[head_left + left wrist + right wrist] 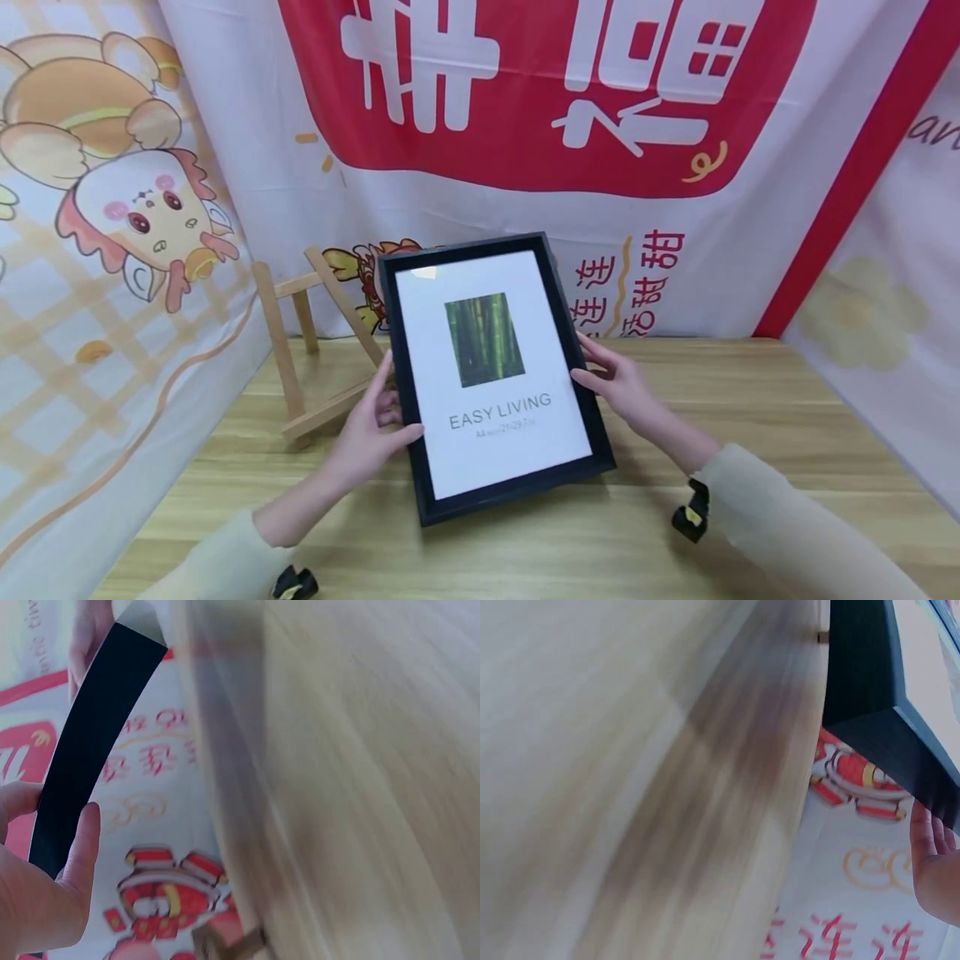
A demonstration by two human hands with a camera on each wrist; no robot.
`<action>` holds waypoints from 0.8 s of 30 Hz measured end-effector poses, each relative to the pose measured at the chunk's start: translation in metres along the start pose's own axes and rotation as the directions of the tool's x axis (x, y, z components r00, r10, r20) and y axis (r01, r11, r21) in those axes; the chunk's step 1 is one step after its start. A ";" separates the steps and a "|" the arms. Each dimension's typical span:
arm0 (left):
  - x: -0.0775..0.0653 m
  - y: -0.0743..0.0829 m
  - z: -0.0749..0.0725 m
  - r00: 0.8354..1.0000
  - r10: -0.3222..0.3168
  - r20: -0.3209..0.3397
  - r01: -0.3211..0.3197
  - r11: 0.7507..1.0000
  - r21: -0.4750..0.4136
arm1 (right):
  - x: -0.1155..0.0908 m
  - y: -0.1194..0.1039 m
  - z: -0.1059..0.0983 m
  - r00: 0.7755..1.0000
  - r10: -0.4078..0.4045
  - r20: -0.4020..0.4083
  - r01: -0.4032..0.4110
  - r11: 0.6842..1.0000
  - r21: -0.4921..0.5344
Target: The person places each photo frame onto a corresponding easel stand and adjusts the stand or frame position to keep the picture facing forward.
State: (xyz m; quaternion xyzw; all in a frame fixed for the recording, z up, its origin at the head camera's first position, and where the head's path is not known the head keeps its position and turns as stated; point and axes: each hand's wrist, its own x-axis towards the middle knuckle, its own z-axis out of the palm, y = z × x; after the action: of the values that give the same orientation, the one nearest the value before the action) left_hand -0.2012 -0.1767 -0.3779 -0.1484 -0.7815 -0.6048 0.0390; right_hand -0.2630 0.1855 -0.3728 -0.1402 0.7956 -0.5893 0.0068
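A black picture frame (pixel 495 379) with a white insert, a green bamboo photo and the words "EASY LIVING" is tilted between both hands, its face up toward the head camera. My left hand (pixel 375 421) grips its left side, thumb on the front edge and fingers behind. On the opposite side my right hand (pixel 618 383) holds the edge with its thumb in front, a little higher up. The left wrist view shows the frame's dark side (pixel 97 727) pinched between thumb and fingers. In the right wrist view the fingers (pixel 924 832) press under the frame's side (pixel 885 742).
A small wooden easel (pixel 292 358) stands on the wood-grain table (pixel 705 400), left of the picture frame and partly behind it. Printed cloth (pixel 480 200) hangs at the back, with more cloth along both sides. Black wrist cameras (pixel 693 512) sit near the sleeves.
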 end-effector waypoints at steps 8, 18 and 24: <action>-0.015 0.007 -0.039 0.994 0.077 -0.078 -0.065 0.987 0.148 | 0.034 -0.020 0.037 0.989 -0.146 0.021 0.144 0.987 0.072; -0.024 0.016 -0.077 0.943 0.265 -0.202 -0.199 0.934 0.295 | 0.079 -0.050 0.087 0.994 -0.106 -0.014 0.106 0.972 0.211; -0.025 0.027 -0.098 0.926 0.295 -0.236 -0.195 0.908 0.370 | 0.102 -0.069 0.112 1.000 -0.010 -0.030 0.018 0.959 0.282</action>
State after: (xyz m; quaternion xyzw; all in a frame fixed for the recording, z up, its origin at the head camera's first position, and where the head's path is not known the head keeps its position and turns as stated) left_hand -0.1814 -0.2695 -0.3330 -0.1482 -0.8346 -0.4661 0.2535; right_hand -0.3264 0.0387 -0.3264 -0.1351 0.7024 -0.6987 0.0113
